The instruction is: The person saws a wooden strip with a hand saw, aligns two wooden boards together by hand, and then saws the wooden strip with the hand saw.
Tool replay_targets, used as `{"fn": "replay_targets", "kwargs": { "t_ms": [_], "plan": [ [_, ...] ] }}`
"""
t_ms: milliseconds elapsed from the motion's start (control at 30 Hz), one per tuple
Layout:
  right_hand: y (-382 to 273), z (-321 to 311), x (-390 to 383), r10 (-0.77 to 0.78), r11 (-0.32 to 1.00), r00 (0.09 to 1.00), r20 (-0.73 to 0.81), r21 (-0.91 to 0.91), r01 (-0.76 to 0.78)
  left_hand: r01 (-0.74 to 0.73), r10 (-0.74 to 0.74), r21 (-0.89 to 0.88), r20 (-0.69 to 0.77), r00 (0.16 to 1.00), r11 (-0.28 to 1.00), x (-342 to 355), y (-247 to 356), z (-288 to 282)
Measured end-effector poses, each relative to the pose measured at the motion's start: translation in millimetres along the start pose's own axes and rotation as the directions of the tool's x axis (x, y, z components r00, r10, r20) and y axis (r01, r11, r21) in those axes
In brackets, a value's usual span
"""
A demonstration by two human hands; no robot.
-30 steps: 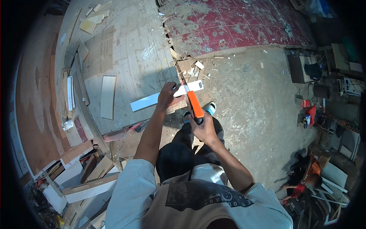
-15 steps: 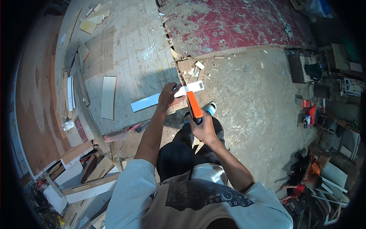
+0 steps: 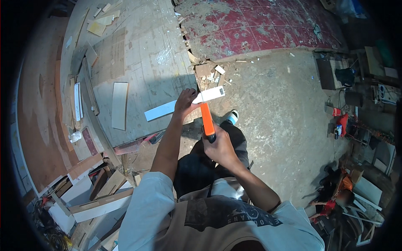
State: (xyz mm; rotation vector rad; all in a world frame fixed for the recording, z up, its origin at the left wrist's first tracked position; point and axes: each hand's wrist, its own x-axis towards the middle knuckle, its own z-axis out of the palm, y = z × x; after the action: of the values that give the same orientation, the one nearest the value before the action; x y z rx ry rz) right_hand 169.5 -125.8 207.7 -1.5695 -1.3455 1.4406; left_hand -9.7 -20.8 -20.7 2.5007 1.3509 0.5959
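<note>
Your left hand [image 3: 185,101] grips long white board strip [image 3: 167,109] near its middle, fingers wrapped over top edge, strip held up in front of you. Your right hand [image 3: 220,147] closed around black grip of orange-handled tool [image 3: 207,121]; orange part runs up to strip, touching it just right of left hand. Blade type: cannot tell. Below: your shoe [image 3: 233,116] on dusty concrete floor [image 3: 276,108]. Loose plank [image 3: 119,104] lies on pale sheet at left.
</note>
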Motion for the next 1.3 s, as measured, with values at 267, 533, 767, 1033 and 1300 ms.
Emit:
{"fn": "replay_targets", "kwargs": {
  "t_ms": [267,533,767,1033,1300],
  "plan": [
    [-2.4,-15.6,-2.9,0.058,0.998,0.998,0.009,0.024,-0.058,0.071,-0.069,-0.077,0.029,0.997,0.995,5.2,12.5,-4.6],
    [-31.4,-9.5,-38.9,0.167,0.985,0.982,0.083,-0.063,-0.162,0.055,-0.057,-0.045,-0.036,0.998,0.997,1.3,-2.3,-0.7],
    [-45.0,-30.2,-53.6,0.108,0.992,0.992,0.061,0.063,-0.112,0.059,-0.062,-0.081,-0.036,0.997,0.995,10.7,0.8,1.3],
    [-67.8,-53.4,-101.3,0.122,0.990,0.989,0.082,0.057,-0.127,0.033,-0.035,-0.060,-0.027,0.999,0.998,5.3,3.9,0.0],
    [-47.3,-49.3,-100.6,0.037,0.999,0.999,0.002,0.024,-0.037,0.068,-0.074,-0.102,-0.052,0.996,0.992,3.9,5.9,-4.3]
  ]
}}
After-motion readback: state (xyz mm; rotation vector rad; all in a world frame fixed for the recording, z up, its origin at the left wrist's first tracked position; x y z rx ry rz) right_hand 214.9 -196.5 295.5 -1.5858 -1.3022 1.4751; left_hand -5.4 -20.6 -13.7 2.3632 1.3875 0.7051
